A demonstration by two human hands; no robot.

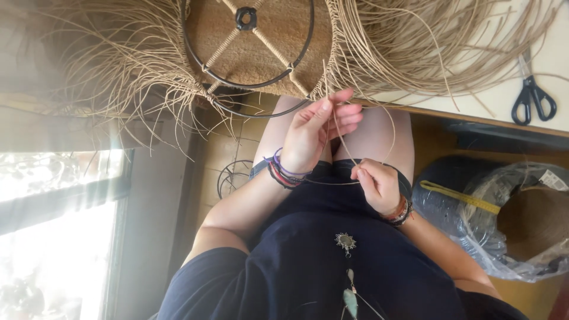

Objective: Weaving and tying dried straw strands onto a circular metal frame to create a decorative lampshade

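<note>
— Where are our hands?

— Over our lap. Our left hand is raised, thumb and forefinger pinching a thin tan strand just below the frame; its other fingers are loosely curled beside the pinch.

— And the right one?

— Our right hand sits lower, near our knee, fingers pressed together on the same strand. The strand loops from there toward our left wrist.

— Where does the frame lie?

— On the tabletop, at its edge and reaching past it, just above our left hand. It is a dark wire ring with wrapped spokes, and loose fibres fan out on both sides of it.

— Anything else near us?

— Black scissors lie on the tabletop, well apart from our hands. On the floor to our right we see a plastic-wrapped coil with a yellow tape across it.
</note>
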